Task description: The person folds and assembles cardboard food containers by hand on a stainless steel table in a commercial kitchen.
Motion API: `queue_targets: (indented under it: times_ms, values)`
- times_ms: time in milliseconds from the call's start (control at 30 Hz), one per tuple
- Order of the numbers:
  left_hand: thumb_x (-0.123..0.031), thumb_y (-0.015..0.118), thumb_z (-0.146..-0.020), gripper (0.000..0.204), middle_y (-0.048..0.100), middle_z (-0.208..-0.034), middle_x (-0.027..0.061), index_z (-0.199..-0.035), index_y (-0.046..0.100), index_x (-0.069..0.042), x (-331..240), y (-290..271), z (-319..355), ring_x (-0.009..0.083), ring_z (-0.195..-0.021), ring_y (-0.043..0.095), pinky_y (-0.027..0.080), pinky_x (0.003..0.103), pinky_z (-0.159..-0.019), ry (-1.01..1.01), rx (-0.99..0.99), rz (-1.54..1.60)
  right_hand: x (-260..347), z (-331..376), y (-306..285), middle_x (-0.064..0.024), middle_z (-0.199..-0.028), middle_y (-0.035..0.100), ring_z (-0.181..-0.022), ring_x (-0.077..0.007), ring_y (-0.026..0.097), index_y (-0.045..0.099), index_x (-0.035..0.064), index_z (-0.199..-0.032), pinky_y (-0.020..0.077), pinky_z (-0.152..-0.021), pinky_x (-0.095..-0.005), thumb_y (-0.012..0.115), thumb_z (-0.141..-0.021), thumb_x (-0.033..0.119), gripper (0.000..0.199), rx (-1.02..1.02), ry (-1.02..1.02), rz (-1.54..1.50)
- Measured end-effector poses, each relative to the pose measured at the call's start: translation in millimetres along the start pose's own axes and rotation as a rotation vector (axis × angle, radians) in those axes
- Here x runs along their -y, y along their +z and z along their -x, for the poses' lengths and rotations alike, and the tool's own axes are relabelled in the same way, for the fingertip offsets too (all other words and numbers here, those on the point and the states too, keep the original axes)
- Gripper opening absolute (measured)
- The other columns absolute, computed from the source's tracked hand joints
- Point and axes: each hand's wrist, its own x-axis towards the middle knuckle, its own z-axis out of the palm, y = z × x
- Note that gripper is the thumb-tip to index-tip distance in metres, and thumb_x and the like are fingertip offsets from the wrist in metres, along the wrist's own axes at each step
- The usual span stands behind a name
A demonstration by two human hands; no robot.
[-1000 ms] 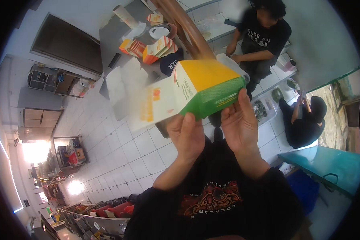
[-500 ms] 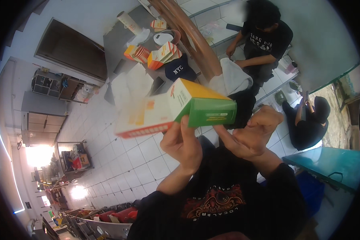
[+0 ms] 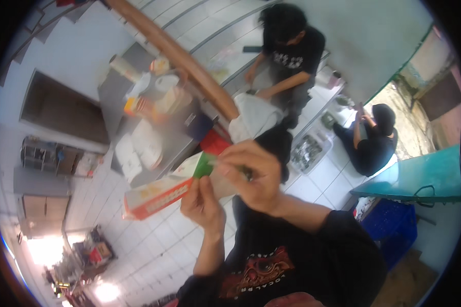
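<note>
In front of my chest is a long folding paper carton, white with an orange-red side and a green end. It slants down toward the left. My left hand grips its lower edge close to the green end, thumb on the near side. Against that green end, the fingertips of my right hand are closed in a pinch at the flap. Blur keeps the exact fold of the flap from showing, and my right fingers partly cover it.
Beyond the carton, a grey table holds more orange-and-white cartons, a paper roll and a dark blue cap. A wooden handrail runs behind it. Two people sit at the right, near a clear tub.
My right fingers have moved from below the green end to pinch it. The carton has swung lower and leftward, its yellow side no longer showing. The whole view has turned.
</note>
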Motion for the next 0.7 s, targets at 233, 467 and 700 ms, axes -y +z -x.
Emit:
queue_targets:
  times_ms: [233,467,700]
  values:
    - [-0.006,0.064,-0.096,0.040,0.062,-0.126,0.0155,-0.134,0.051,0.001,-9,-4,1,0.0253,-0.115,0.062,0.054,0.045,-0.098,-0.168,0.242,0.432,15,-9,-15,-0.0109,-0.093,0.069,-0.081,-0.0217,0.063,0.069,0.0009,-0.091,0.0499,-0.072,-0.0308,0.071,-0.079,-0.001,0.012,-0.024,-0.053,0.034]
    - [-0.010,0.066,-0.096,0.046,0.061,-0.128,0.0147,-0.136,0.048,0.002,-22,1,-3,0.0261,-0.121,0.059,0.049,0.046,-0.104,-0.314,0.270,0.791,21,-21,-14,-0.0089,-0.098,0.069,-0.089,-0.0235,0.061,0.070,0.0038,-0.092,0.0482,-0.080,-0.0330,0.075,-0.079,0.004,0.014,0.050,-0.139,0.140]
    - [-0.007,0.070,-0.093,0.041,0.065,-0.121,0.0134,-0.130,0.054,0.003,-18,15,-10,0.0223,-0.106,0.065,0.053,0.035,-0.094,-0.273,0.134,0.675,15,-31,-17,-0.0138,-0.108,0.068,-0.107,-0.0241,0.056,0.067,-0.0012,-0.089,0.0446,-0.091,-0.0343,0.070,-0.087,0.009,0.011,0.151,-0.010,0.116]
